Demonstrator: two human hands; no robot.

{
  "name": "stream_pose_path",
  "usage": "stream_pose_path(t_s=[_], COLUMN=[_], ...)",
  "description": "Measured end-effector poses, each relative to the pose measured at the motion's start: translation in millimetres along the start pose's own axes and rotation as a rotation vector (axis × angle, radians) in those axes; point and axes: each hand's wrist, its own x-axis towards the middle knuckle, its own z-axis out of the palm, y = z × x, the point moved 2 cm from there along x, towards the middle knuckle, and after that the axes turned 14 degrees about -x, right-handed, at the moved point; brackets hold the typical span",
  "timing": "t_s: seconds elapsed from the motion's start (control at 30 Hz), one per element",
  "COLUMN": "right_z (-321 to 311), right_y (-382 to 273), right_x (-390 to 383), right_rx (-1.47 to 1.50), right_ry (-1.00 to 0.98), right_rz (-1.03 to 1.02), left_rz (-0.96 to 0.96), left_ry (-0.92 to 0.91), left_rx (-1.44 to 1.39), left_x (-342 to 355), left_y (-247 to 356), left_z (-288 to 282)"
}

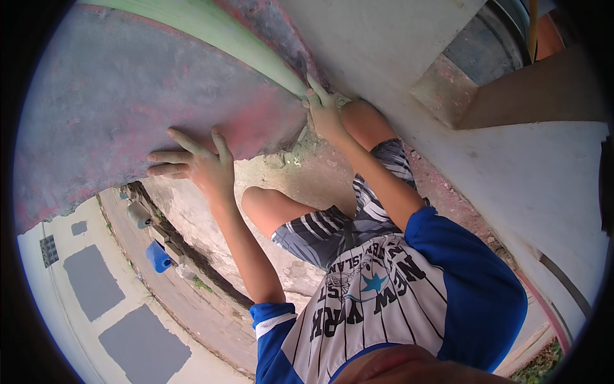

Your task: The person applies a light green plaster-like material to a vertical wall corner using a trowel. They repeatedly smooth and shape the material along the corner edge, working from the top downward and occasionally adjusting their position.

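A large curved panel (128,89), grey with pink and red patches, fills the upper left. My left hand (201,160) lies against its lower part, with fingers spread and nothing held. A smooth pale green band (256,51) runs along the panel and narrows toward my right hand (327,117). The fingers of that hand are bent close together and press at the band's narrow end, beside a dark reddish edge (281,32). Whatever may lie under those fingertips is too small or hidden to make out. Pale dust coats the fingers of both hands.
A light grey body panel (511,173) rises close on my right, with a recessed opening (448,89) near its top. My bent knees (275,201) are below the work. Behind on the left are a blue container (158,256), paving and a pale wall with grey patches (144,342).
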Motion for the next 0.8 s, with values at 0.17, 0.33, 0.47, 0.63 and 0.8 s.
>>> stream_pose_path(t_s=[0.17, 0.33, 0.47, 0.63, 0.8], right_z=[8.0, 25.1, 22.7, 11.6, 4.3], right_y=[-15.7, -12.7, -3.3, 17.6, 14.1], right_x=[-6.6, -9.3, -4.1, 8.5, 12.8], right_rx=[0.034, 0.011, -0.035, -0.077, -0.05], right_ry=[-0.042, 0.052, 0.043, 0.097, 0.09], right_rz=[-0.123, -0.111, -0.067, -0.11, 0.042], left_rz=[-0.061, -0.001, -0.059, -0.013, -0.008], left_ry=[-0.071, -0.076, -0.091, -0.059, -0.088], left_rx=[0.094, 0.055, 0.076, 0.029, -0.083], left_x=[-0.7, 0.5, -0.2, -1.1, -5.7], left_y=[0.3, -0.3, -4.7, 11.2, 7.4], left_z=[-1.4, -4.8, -5.0, -6.8, -4.2])
